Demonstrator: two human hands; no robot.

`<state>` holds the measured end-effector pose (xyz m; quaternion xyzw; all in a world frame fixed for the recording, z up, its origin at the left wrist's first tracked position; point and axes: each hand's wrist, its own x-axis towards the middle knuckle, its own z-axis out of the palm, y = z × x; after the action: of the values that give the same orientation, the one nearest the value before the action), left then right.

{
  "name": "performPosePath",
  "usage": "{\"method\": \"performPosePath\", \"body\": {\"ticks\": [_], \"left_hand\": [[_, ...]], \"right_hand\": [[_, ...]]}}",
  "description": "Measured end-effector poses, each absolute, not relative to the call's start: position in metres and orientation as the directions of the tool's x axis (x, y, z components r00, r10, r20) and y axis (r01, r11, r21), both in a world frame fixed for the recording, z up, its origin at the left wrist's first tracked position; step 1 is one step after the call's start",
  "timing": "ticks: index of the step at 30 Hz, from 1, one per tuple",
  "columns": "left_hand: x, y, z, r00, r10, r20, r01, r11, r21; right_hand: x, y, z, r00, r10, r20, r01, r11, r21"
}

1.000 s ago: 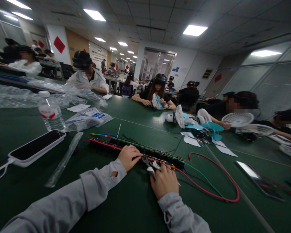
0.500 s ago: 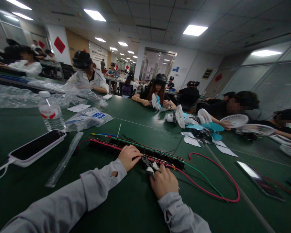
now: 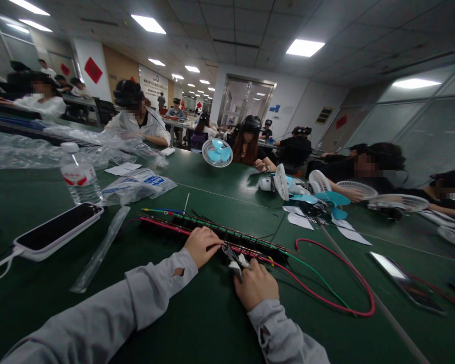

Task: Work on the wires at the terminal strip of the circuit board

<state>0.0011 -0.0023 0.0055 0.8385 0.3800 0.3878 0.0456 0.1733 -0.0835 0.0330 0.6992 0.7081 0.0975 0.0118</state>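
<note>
A long black strip [image 3: 197, 226] with red, green and blue wires along it lies across the green table [image 3: 212, 318]. My left hand [image 3: 200, 245] rests on its near edge with curled fingers pressing it down. My right hand [image 3: 256, 284] is closed on a small tool with white handles [image 3: 235, 260], whose tip meets the strip beside the left hand. A red wire [image 3: 349, 275] and a green wire [image 3: 318, 278] loop away to the right of the strip.
At left are a phone in a white case [image 3: 56, 230], a water bottle [image 3: 79, 174], a long clear sleeve [image 3: 98, 250] and plastic bags [image 3: 136, 184]. Another phone [image 3: 404, 280] lies at right. Small fans [image 3: 217, 152] and fan parts sit before other seated people across the table.
My hands have barely moved; the right hand shifted slightly. Across the table a person turned a small fan round, and it now faces me.
</note>
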Motion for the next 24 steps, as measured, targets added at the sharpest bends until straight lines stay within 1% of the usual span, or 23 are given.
{"method": "performPosePath", "body": {"ticks": [3, 12, 17, 24], "left_hand": [[0.001, -0.002, 0.005, 0.414, 0.674, 0.612, 0.598, -0.708, 0.376], [0.001, -0.003, 0.006, 0.411, 0.684, 0.603, 0.602, -0.701, 0.384], [0.002, -0.003, 0.005, 0.4, 0.687, 0.607, 0.609, -0.694, 0.384], [0.004, -0.005, 0.005, 0.341, 0.718, 0.607, 0.635, -0.652, 0.414]], "right_hand": [[0.172, -0.087, 0.037, -0.066, 0.988, 0.141, 0.987, 0.044, 0.155], [0.173, -0.098, 0.053, -0.067, 0.994, 0.084, 0.989, 0.055, 0.134], [0.175, -0.1, 0.052, -0.013, 0.997, 0.071, 0.989, 0.002, 0.147], [0.171, -0.104, 0.051, -0.053, 0.986, 0.159, 0.991, 0.032, 0.131]]}}
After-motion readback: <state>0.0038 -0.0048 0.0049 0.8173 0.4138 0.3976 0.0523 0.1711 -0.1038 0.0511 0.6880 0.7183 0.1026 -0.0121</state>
